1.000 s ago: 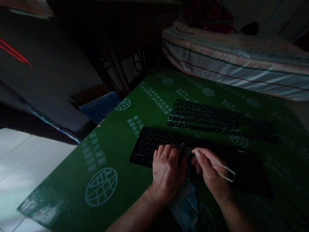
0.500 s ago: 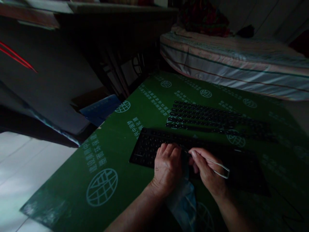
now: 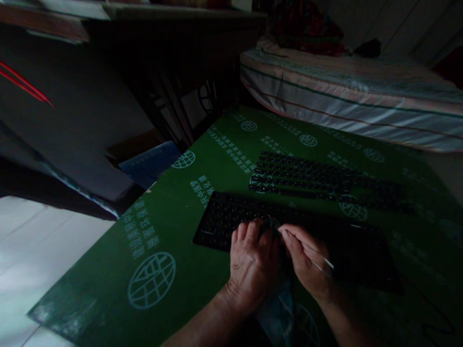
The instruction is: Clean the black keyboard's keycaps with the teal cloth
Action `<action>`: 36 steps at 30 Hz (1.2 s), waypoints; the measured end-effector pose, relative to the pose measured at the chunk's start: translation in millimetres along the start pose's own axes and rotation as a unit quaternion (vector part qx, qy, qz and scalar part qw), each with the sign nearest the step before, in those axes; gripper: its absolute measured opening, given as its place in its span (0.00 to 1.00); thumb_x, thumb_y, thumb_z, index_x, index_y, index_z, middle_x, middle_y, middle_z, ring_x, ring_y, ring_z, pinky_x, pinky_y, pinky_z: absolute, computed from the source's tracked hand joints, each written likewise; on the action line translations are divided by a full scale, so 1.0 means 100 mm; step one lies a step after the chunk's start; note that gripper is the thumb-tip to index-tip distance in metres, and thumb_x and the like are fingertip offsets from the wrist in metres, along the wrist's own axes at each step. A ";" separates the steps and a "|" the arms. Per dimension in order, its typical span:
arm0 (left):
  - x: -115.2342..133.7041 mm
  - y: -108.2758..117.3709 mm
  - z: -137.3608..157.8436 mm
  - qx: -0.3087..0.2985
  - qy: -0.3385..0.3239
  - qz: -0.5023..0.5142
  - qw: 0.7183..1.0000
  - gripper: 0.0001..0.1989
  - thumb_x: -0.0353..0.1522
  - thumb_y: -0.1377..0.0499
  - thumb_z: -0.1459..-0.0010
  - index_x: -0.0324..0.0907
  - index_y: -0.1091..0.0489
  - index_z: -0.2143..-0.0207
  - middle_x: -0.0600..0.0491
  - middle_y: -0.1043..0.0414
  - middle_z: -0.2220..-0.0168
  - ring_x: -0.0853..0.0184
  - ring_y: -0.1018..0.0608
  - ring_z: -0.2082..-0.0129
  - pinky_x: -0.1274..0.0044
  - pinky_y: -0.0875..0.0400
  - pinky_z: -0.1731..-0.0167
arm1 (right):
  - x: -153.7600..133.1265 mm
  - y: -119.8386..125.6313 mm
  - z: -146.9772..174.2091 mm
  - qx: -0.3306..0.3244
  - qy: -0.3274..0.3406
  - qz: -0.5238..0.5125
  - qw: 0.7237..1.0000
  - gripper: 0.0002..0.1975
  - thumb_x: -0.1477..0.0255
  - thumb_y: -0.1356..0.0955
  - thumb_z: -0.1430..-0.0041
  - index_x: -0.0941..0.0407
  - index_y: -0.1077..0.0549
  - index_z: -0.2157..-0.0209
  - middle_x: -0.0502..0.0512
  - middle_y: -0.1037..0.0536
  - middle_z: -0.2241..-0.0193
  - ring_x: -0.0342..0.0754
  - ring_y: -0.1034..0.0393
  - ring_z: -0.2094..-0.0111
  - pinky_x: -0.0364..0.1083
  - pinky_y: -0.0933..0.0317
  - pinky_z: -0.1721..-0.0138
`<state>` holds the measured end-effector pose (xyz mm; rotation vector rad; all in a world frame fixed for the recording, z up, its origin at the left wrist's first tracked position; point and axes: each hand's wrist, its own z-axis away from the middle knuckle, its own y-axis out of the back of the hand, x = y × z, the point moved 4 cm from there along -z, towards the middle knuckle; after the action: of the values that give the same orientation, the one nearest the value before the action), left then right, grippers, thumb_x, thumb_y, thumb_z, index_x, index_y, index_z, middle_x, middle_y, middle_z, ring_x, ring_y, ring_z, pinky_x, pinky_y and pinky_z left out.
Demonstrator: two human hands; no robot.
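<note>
A black keyboard base [image 3: 358, 250] without its keycaps lies under both my hands. My left hand [image 3: 253, 255] rests on its middle with fingers bent round a blue cloth [image 3: 280, 308] that hangs down toward me. The cloth's bunched tip shows between my two hands, over the keyboard. My right hand [image 3: 307, 260] is closed in a pinch on thin metal tweezers [image 3: 327, 263], whose back end sticks out beyond the hand. Their tips are hidden near the cloth. Behind the keyboard, the loose black keycaps [image 3: 296, 171] are laid out in rows.
Everything lies on a green printed table top [image 3: 202, 221]. A thin cable [image 3: 434, 308] trails at the right. Beyond are a bed with a striped sheet [image 3: 325, 91], a dark desk [image 3: 173, 29] and a blue box [image 3: 150, 164] at the table's left edge.
My right hand has shifted slightly left toward my left hand, and less of the tweezers shows. More of the cloth's tip now stands up between the hands.
</note>
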<state>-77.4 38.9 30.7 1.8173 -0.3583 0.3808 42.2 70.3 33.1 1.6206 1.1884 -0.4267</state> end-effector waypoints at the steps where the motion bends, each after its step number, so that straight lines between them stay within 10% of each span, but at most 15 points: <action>1: 0.00 0.00 0.01 -0.003 0.002 -0.001 1.000 0.07 0.31 0.47 0.42 0.42 0.29 0.66 0.49 0.31 0.57 0.59 0.33 0.62 0.66 0.36 0.63 | -0.02 0.00 0.00 0.002 0.015 0.007 1.000 0.09 0.75 0.38 0.40 0.58 0.27 0.66 0.54 0.21 0.71 0.42 0.26 0.71 0.38 0.33 0.67; 25: 0.00 -0.08 0.13 0.009 -0.087 0.049 0.995 0.11 0.25 0.50 0.44 0.34 0.30 0.61 0.42 0.32 0.53 0.57 0.32 0.59 0.63 0.31 0.60 | -0.05 -0.15 0.14 -0.024 0.168 0.120 0.978 0.09 0.81 0.38 0.41 0.58 0.30 0.61 0.55 0.23 0.73 0.44 0.26 0.72 0.41 0.31 0.67; 36: -0.04 -0.07 0.06 0.028 -0.082 0.056 0.995 0.11 0.24 0.49 0.44 0.34 0.31 0.60 0.44 0.31 0.54 0.58 0.31 0.59 0.65 0.30 0.60 | -0.01 -0.15 0.06 -0.027 0.133 0.097 0.986 0.07 0.77 0.39 0.39 0.57 0.30 0.62 0.55 0.22 0.72 0.44 0.25 0.70 0.40 0.32 0.66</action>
<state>-77.3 35.2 21.4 1.8946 -0.5706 0.3219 30.9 64.3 23.4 1.7662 1.2104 -0.0533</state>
